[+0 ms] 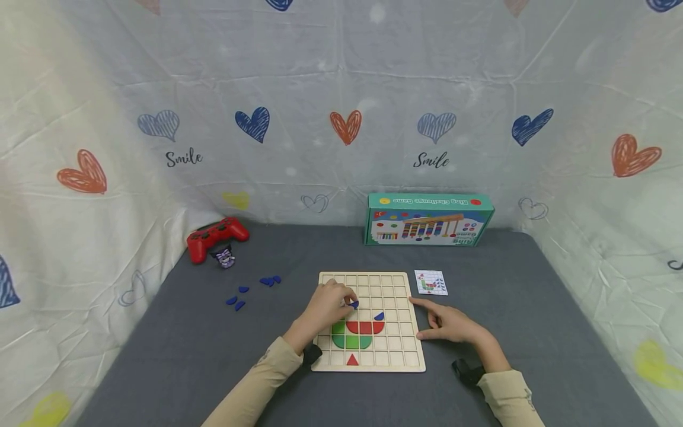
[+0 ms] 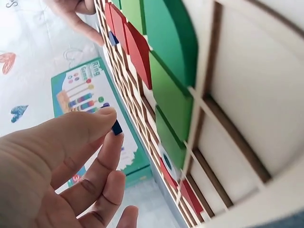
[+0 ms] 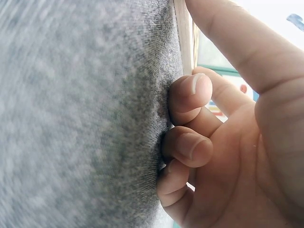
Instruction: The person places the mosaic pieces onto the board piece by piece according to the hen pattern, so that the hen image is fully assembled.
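Observation:
A wooden grid board (image 1: 395,359) lies on the table with coloured pieces set in it. Over the board, my left hand (image 1: 326,305) pinches a small blue piece (image 2: 117,127) between thumb and index finger. Another blue piece (image 1: 379,316) sits on the grid to its right. Red pieces (image 1: 365,328) form a row, with green pieces (image 1: 352,342) below and left of them. A red triangle (image 1: 353,360) lies near the board's front edge. With index finger and thumb, my right hand (image 1: 453,325) touches the board's right edge; its other fingers are curled.
A small pattern card (image 1: 431,283) lies right of the board. Several loose blue pieces (image 1: 240,305) lie to the left. A red game controller (image 1: 216,236) and a small figure (image 1: 224,257) stand back left; a green game box (image 1: 429,220) stands at the back.

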`<state>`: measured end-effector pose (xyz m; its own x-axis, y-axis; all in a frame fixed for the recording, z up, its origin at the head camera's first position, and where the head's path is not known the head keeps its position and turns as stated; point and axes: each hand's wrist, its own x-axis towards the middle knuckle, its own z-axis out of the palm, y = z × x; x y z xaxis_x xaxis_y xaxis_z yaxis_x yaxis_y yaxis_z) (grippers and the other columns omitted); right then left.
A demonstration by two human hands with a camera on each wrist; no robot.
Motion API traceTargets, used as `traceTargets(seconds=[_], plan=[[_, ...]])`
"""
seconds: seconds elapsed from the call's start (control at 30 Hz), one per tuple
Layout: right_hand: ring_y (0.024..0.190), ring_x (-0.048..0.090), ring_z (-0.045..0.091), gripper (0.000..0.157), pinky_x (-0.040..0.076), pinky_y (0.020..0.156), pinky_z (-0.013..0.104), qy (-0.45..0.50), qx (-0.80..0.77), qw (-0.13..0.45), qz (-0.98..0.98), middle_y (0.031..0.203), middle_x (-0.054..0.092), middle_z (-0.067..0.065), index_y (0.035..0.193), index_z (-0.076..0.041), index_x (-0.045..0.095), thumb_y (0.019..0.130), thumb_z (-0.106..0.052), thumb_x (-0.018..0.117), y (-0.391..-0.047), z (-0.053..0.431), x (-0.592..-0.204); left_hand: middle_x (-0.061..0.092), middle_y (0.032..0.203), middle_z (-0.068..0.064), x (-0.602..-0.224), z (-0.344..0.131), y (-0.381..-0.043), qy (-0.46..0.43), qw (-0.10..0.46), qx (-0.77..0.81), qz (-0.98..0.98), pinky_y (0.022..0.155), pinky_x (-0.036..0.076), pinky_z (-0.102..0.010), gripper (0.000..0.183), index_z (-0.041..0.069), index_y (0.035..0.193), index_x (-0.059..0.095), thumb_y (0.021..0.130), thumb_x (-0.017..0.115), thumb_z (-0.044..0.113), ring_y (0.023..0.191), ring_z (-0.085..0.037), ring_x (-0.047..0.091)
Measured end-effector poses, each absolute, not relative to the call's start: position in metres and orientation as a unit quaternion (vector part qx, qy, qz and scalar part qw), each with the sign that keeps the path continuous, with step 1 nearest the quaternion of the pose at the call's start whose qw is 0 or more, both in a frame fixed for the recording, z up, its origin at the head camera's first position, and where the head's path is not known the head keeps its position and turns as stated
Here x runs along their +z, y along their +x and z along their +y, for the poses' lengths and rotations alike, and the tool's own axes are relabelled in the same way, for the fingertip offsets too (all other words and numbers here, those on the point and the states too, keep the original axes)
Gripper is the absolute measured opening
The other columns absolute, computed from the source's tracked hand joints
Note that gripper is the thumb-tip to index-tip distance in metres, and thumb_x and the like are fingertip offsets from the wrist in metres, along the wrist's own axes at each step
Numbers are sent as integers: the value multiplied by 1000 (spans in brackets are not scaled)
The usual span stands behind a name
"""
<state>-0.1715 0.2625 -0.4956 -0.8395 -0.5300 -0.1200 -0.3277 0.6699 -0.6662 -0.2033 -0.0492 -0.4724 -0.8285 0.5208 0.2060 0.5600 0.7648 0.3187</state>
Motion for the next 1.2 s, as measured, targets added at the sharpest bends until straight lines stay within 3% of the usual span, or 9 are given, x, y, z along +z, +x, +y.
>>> traceTargets(seconds=[0.63,0.9,1.2], plan=[[50,34,3,77,29,48,20,-222,-319,155,908,62,43,-7,142,-13,38,78,-40,72,-171,261,-494,65,76,10,-469,-3,-214,-299,16,-162,-940,72,39,-31,11,23,89,73,78,74,26,80,-11,50],[49,35,3,76,29,48,20,-221,-320,156,908,62,43,-7,142,-13,38,78,-40,71,-170,261,-493,63,72,8,-469,10,-223,-308,-2,-158,-938,78,42,-38,9,20,89,73,80,72,20,79,-13,51],[49,35,3,76,29,48,20,-228,-323,154,906,62,43,-7,142,-14,38,78,-41,71,-172,262,-495,65,78,10,-476,25,-231,-322,-7,-131,-938,79,42,-35,9,23,89,73,81,72,25,82,-13,52]])
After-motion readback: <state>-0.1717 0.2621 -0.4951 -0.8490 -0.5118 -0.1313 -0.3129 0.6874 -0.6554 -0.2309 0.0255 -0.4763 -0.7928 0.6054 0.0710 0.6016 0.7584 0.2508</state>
